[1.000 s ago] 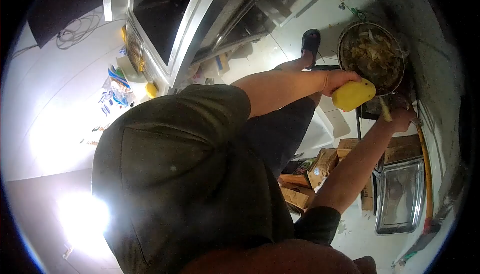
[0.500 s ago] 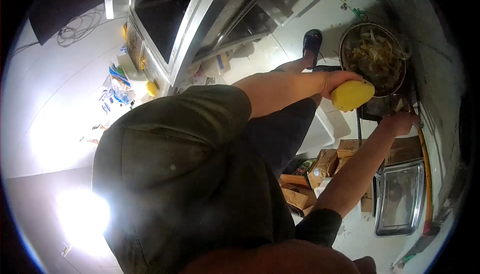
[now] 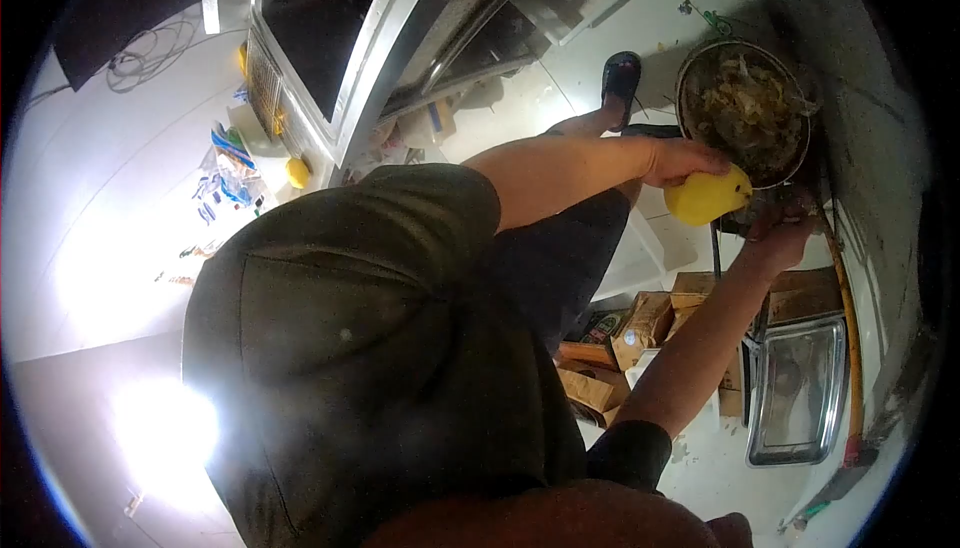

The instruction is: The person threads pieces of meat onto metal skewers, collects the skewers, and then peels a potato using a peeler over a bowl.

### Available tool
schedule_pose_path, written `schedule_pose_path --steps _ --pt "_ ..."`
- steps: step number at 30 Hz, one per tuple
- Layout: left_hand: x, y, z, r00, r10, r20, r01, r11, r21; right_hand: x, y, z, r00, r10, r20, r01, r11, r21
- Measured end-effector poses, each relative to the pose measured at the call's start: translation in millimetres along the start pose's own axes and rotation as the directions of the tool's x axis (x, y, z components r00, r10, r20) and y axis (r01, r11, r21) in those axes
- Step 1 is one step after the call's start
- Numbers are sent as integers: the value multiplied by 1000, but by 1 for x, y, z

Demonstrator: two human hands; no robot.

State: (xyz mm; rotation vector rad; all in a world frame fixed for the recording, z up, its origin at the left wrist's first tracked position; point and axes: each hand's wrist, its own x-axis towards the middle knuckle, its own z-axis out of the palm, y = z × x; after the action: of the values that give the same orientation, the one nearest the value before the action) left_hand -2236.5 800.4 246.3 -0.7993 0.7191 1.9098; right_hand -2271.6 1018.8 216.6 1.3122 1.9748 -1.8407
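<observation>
My left hand (image 3: 685, 161) grips a smooth yellow oval fruit or vegetable (image 3: 702, 196), its kind unclear. A dark spot marks the end that points away from my palm. Close by that end is my right hand (image 3: 783, 233), fingers curled together; whatever they hold is too blurred and dark to make out. Just beyond both hands stands a round pan-like container (image 3: 686, 98) with a pile of yellowish and pale scraps (image 3: 745, 108) in it. The yellow piece is near the container's rim.
A clear rectangular tray (image 3: 797, 393) and cardboard boxes (image 3: 640, 328) are below my right arm. A yellow-orange pole (image 3: 845, 318) runs along the wall. White bins (image 3: 635, 258) stand near my legs. A metal-framed unit (image 3: 385, 28) and a plastic bag (image 3: 228, 180) lie on the other side.
The yellow piece has turned in my left hand, bringing its dark-spotted end toward my right hand. My right hand has come a little closer to it.
</observation>
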Motion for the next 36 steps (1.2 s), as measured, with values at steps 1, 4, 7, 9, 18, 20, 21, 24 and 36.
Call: schedule_pose_path --steps 1,4,7,9,18,20,21,24,36 --pt "4 -3 -2 1000 2 10 -3 1000 9 -7 2 3 998 -63 15 64 997 -40" --pt "0 -1 4 1000 12 -17 -11 999 51 -1 21 3 876 -456 160 476 756 -450" --pt "-2 -5 -2 1000 -1 -12 2 998 57 26 14 -9 815 -435 382 414 -24 -910" --pt "2 -10 -8 1000 -24 8 24 999 -34 29 -16 -7 934 -243 260 225 -162 -961" --pt "10 4 -8 995 -95 -3 89 936 -341 -23 8 -22 957 288 -23 -250 867 431" --pt "10 8 -1 990 -136 -37 116 937 -328 -30 11 -21 957 289 20 -268 855 444" --pt "10 8 0 991 -130 -32 113 941 -320 -51 -12 -5 952 307 -21 -268 861 431" --pt "11 6 0 994 -110 -4 103 944 -315 -84 -51 12 947 319 -41 -282 885 370" --pt "5 -7 3 990 -109 91 128 961 -243 52 65 -23 859 -512 5 462 772 -436"
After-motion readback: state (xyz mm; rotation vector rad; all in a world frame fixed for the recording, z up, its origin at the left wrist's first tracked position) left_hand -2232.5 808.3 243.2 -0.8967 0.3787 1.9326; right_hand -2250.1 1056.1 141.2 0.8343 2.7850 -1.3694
